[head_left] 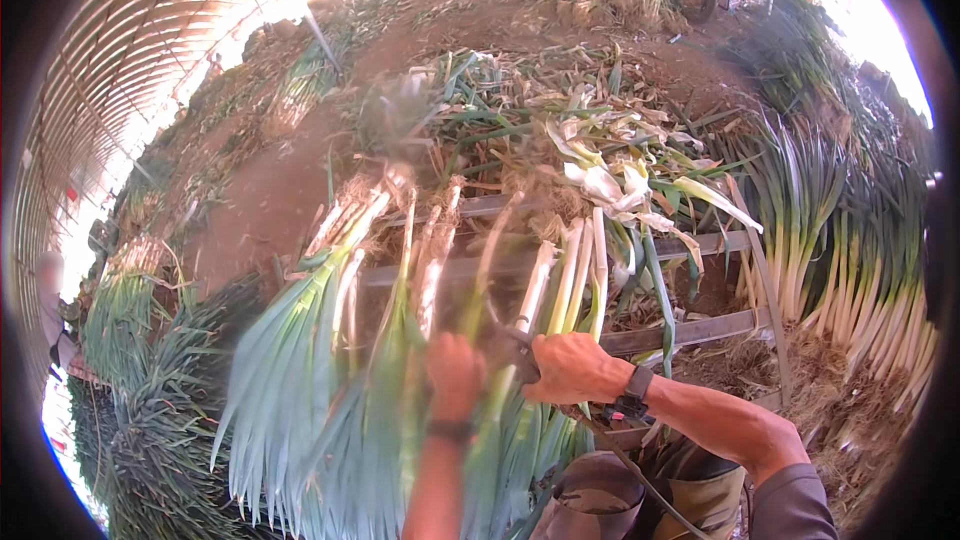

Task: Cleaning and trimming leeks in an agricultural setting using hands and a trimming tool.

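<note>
My left hand (457,375), blurred by motion, is closed round a long green onion (492,240), whose pale shank and roots point away from me. Close beside it, my right hand (578,368) grips a dark nozzle-like tool (514,342); a thin hose (640,475) trails from below that hand. The tool's tip is near the held stalk, but contact cannot be made out. More green onions (290,340) lie side by side under and left of my hands, leaves toward me. Several pale stalks (574,280) rest just beyond my right hand.
A metal rack (690,330) supports the onions, with a curved bar at its right. Peeled leaves (610,175) pile up beyond it. Onion bundles stand at the right (850,290) and lie at the left (150,360). A blurred person (58,325) is at the far left.
</note>
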`<state>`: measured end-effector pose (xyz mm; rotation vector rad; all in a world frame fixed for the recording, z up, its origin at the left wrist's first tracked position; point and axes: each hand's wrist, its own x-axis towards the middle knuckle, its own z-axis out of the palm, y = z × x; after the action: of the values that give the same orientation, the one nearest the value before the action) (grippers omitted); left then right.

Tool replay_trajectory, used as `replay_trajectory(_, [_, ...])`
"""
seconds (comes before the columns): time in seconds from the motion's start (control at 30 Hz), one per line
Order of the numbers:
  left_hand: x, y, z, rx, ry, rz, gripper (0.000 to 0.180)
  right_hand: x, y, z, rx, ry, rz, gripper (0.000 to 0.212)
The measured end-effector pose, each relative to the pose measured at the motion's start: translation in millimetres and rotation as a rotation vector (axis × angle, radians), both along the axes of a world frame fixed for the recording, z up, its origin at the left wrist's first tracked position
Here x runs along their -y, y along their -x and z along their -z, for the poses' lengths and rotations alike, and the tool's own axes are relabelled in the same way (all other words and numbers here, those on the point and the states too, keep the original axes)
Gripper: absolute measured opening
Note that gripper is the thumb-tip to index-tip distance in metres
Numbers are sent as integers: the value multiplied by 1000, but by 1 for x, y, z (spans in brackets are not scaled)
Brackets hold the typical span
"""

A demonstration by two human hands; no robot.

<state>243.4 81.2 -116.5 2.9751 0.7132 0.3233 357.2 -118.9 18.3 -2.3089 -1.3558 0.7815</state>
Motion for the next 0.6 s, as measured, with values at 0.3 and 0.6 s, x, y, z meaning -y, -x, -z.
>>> replay_trajectory(0.3, [3, -3, 2, 3, 8, -38, 27, 1, 11, -18, -109, 18, -20, 40])
replay_trajectory(0.6, [8, -12, -17, -90, 72, -61, 33, -15, -17, 1, 70, -87, 113, 36])
